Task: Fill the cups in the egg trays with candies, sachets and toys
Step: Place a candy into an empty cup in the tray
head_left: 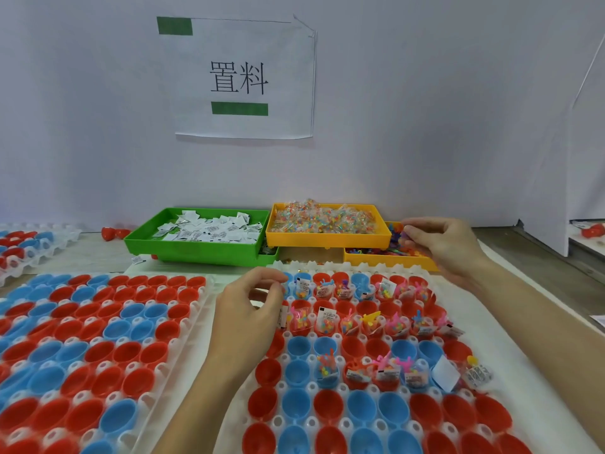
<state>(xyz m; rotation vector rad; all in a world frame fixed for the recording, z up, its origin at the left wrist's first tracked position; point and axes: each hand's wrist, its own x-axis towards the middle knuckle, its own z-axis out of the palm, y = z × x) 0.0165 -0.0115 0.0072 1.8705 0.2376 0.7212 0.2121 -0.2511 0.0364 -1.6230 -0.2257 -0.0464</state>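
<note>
Left hand [248, 309] fingers curled over right egg tray [327, 386], grip unclear; right hand [442, 244] pinching toys [397, 239] from yellow bin [389, 260].

Facing me, a plain pale wall [425, 109] under even, soft light, no hard shadows. A white paper sign [244, 78] hangs on it, printed with two black characters and two green bars, its top right corner curling loose. My work surface is a pale wood-grain tabletop [537, 257], with a white partition panel [586, 142] standing at the far right.
</note>
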